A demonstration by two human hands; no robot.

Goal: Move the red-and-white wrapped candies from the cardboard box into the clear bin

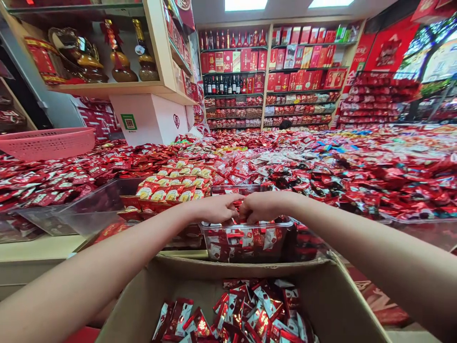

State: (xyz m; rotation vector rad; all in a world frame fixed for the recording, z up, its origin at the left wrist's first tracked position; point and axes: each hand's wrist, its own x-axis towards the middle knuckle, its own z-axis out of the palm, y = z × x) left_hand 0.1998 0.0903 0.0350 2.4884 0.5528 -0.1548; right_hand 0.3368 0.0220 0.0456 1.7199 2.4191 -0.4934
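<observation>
Both of my hands meet over a clear plastic bin (246, 236) holding red-and-white wrapped snack packets (273, 238). My left hand (219, 209) reaches in from the left with its fingers curled down among the packets. Close beside it, my right hand (259, 207) is bent at the wrist, its fingers curled the same way. What the fingertips hold, if anything, is hidden. Below the bin, nearest me, stands an open cardboard box (193, 271). Loose red-and-white packets (250, 309) lie jumbled on its bottom.
Cream-and-red packets (174, 188) stand in rows left of the bin. Heaped red packets (321, 186) spread behind and right. A pink basket (50, 143) sits at far left, under a shelf (117, 88) of gourd-shaped bottles. Boxes and bottles fill the back shelves (235, 71).
</observation>
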